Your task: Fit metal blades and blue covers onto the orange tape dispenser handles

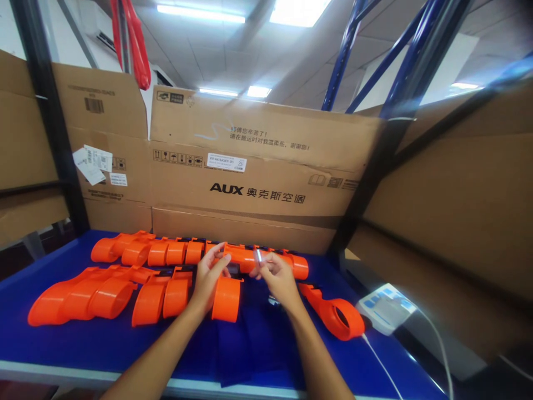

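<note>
My left hand point(211, 273) is held over the blue table, thumb and fingers apart, with nothing plainly between them. Just beneath it stands an orange plastic ring part point(227, 300). My right hand point(277, 275) pinches a small clear shiny piece point(259, 256), too blurred to name more exactly. Behind both hands runs a back row of orange parts point(297, 267), partly covered by my fingers. A small shiny item point(273, 300) lies by my right wrist. Dark blue see-through sheeting point(233, 350) lies between my forearms.
More orange ring parts point(110, 299) line the left side of the blue table point(166, 350). At the right lies another orange part point(343, 319), beside a white power strip point(387, 308) with cables. Cardboard panels point(250, 222) and dark posts point(375, 161) enclose the table.
</note>
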Demonstrator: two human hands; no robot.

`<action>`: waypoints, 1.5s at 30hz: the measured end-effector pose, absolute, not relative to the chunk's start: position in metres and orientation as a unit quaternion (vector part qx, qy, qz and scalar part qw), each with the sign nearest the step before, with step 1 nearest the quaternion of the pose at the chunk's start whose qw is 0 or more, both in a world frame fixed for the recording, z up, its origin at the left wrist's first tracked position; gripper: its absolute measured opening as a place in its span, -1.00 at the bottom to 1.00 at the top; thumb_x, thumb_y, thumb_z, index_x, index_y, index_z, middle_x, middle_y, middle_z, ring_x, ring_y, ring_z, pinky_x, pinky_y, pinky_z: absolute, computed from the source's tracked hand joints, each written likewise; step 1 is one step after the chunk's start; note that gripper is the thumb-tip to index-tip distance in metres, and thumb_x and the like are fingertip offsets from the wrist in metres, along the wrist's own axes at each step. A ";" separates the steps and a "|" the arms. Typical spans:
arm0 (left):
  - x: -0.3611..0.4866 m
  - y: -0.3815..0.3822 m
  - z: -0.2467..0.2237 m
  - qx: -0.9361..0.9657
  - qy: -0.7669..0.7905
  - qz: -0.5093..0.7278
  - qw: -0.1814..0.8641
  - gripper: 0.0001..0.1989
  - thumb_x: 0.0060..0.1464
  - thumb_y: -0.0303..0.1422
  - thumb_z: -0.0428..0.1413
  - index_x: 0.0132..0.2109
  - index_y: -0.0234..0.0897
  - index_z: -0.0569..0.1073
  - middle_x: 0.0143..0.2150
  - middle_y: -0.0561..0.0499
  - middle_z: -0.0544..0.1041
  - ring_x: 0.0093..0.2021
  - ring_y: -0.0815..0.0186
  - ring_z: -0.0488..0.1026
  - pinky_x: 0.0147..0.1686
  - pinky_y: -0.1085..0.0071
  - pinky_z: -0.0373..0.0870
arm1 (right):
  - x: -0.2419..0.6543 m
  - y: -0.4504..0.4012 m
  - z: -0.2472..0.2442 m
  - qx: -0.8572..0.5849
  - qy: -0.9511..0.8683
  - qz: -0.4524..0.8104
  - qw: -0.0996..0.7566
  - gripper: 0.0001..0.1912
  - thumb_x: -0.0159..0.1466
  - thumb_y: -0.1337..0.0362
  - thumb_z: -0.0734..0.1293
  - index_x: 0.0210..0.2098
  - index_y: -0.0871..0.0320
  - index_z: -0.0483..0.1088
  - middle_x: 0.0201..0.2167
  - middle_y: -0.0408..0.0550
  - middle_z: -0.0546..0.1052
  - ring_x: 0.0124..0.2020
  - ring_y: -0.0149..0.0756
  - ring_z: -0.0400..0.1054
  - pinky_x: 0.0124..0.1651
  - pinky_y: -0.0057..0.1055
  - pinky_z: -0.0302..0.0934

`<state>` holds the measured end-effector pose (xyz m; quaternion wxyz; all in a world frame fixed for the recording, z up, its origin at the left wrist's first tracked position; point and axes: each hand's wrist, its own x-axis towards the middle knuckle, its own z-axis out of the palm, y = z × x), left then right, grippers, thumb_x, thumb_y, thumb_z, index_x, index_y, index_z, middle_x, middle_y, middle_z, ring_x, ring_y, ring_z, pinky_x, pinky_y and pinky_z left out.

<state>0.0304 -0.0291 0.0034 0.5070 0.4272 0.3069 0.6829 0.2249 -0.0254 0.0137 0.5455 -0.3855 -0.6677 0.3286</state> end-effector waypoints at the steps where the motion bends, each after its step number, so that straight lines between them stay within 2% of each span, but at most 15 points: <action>1: 0.031 -0.029 0.003 0.429 0.308 0.681 0.507 -0.37 -0.02 -0.13 0.32 0.17 -0.28 0.45 -0.24 0.02 0.49 -0.55 0.48 0.37 -0.48 0.48 0.31 | 0.225 -0.025 0.015 -0.375 -0.654 0.342 0.561 -0.83 0.31 0.13 0.30 -0.33 0.08 0.31 -0.53 -0.16 0.55 -0.52 -0.29 0.42 -0.36 -0.37 0.26; 4: 0.030 -0.030 0.004 0.437 0.308 0.675 0.508 -0.36 -0.01 -0.13 0.32 0.18 -0.29 0.44 -0.26 0.01 0.51 -0.55 0.48 0.37 -0.48 0.48 0.30 | 0.224 -0.024 0.017 -0.364 -0.622 0.351 0.598 -0.76 0.26 0.06 0.38 -0.29 0.10 0.39 -0.55 -0.19 0.51 -0.51 -0.32 0.38 -0.36 -0.40 0.25; 7: 0.030 -0.031 0.004 0.438 0.306 0.670 0.515 -0.36 -0.01 -0.13 0.31 0.18 -0.30 0.44 -0.29 0.03 0.51 -0.55 0.47 0.37 -0.48 0.49 0.29 | 0.222 -0.023 0.017 -0.364 -0.595 0.353 0.624 -0.70 0.21 0.02 0.46 -0.25 0.11 0.46 -0.48 -0.14 0.54 -0.43 -0.31 0.41 -0.30 -0.39 0.29; 13: 0.031 -0.033 0.007 0.443 0.299 0.659 0.528 -0.36 0.00 -0.13 0.31 0.18 -0.31 0.44 -0.30 0.01 0.52 -0.55 0.46 0.36 -0.48 0.49 0.31 | 0.221 -0.022 0.015 -0.365 -0.562 0.358 0.651 -0.68 0.17 0.01 0.50 -0.25 0.12 0.53 -0.42 -0.08 0.61 -0.36 -0.27 0.46 -0.17 -0.31 0.35; 21: 0.034 -0.035 0.008 0.446 0.298 0.651 0.537 -0.41 0.01 -0.12 0.31 0.14 -0.28 0.47 -0.23 -0.03 0.56 -0.53 0.45 0.38 -0.47 0.47 0.32 | 0.219 -0.026 0.018 -0.372 -0.573 0.346 0.643 -0.68 0.18 0.01 0.49 -0.24 0.12 0.55 -0.39 -0.05 0.63 -0.32 -0.22 0.49 -0.10 -0.24 0.38; 32: 0.034 -0.034 0.009 0.440 0.295 0.660 0.533 -0.38 -0.07 -0.12 0.35 0.11 -0.29 0.50 -0.34 0.02 0.52 -0.55 0.43 0.40 -0.49 0.46 0.32 | 0.222 -0.025 0.017 -0.382 -0.582 0.320 0.643 -0.64 0.19 -0.04 0.47 -0.23 0.12 0.53 -0.40 -0.04 0.61 -0.34 -0.21 0.48 -0.12 -0.20 0.39; 35: 0.034 -0.035 0.009 0.440 0.302 0.662 0.526 -0.37 -0.08 -0.12 0.35 0.13 -0.28 0.51 -0.31 0.01 0.53 -0.56 0.45 0.39 -0.51 0.47 0.29 | 0.221 -0.027 0.018 -0.385 -0.594 0.311 0.634 -0.64 0.20 -0.04 0.46 -0.24 0.12 0.53 -0.41 -0.05 0.61 -0.35 -0.22 0.47 -0.12 -0.22 0.38; 41: 0.033 -0.034 0.008 0.452 0.316 0.644 0.530 -0.30 -0.06 -0.12 0.35 0.21 -0.32 0.47 -0.45 0.08 0.49 -0.58 0.45 0.32 -0.53 0.48 0.26 | 0.220 -0.029 0.020 -0.379 -0.617 0.319 0.612 -0.67 0.22 -0.03 0.44 -0.28 0.13 0.54 -0.42 -0.08 0.60 -0.36 -0.26 0.45 -0.15 -0.28 0.35; 45: 0.035 -0.030 0.002 0.466 0.323 0.634 0.526 -0.28 -0.04 -0.12 0.35 0.23 -0.32 0.45 -0.39 0.03 0.54 -0.58 0.44 0.35 -0.54 0.48 0.26 | 0.215 -0.028 0.017 -0.379 -0.620 0.317 0.609 -0.66 0.24 -0.03 0.42 -0.23 0.12 0.57 -0.40 -0.07 0.61 -0.34 -0.23 0.47 -0.16 -0.27 0.37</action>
